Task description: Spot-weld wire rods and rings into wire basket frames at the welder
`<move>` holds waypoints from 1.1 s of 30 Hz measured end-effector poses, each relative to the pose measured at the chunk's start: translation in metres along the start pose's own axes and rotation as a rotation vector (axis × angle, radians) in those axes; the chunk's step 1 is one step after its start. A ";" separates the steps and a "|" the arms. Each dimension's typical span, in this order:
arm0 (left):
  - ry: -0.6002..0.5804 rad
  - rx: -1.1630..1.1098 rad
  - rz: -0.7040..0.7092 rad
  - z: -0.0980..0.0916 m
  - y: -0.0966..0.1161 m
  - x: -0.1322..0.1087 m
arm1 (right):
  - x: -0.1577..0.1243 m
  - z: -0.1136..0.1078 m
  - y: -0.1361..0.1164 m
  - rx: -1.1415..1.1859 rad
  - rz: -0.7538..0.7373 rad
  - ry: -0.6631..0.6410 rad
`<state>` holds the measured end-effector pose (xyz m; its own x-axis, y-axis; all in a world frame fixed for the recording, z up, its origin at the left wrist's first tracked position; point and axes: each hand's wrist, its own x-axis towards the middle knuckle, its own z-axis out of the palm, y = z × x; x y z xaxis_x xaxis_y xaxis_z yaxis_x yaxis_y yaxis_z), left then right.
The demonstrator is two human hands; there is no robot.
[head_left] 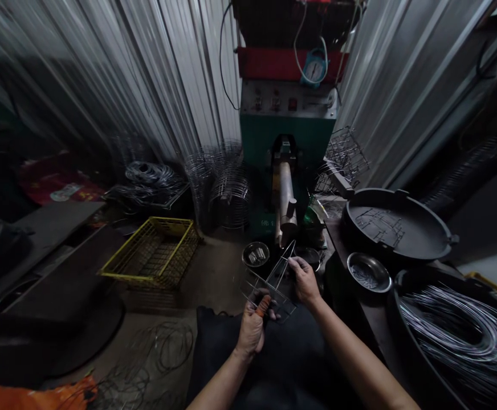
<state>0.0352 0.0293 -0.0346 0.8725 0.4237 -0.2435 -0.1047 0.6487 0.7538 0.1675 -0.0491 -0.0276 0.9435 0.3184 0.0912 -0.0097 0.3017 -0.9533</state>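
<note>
Wire frame (283,259) was up in the air, in both hands, in front of the person and over the dark cloth (282,359) on the lap. Its long way ran on a slant: the wide end was down by the left hand (255,324), and the thin, pointy end went up, a bit to the right and away from the body. That tip pointed toward the metal arm (286,193) of the green machine (259,134), near its low end (it was too dim to tell if they touched).

The left hand was closed around the wide part, with an orange wrap (264,305) on one finger. The right hand (305,278) pinched the side of the wire frame close to the tip, so it was the hand nearer the machine. I could not tell if a tiny bit sat in that pinch too. A small bowl (246,259) of metal bits stood just left of the tip.
</note>
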 end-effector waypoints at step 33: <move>-0.003 0.006 0.045 0.014 0.008 0.025 | 0.024 0.009 -0.008 0.085 0.075 0.118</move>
<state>0.0628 0.0365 -0.0259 0.8682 0.4507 -0.2075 -0.1410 0.6251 0.7677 0.1875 -0.0359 -0.0147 0.9714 0.2366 -0.0185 -0.1048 0.3577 -0.9279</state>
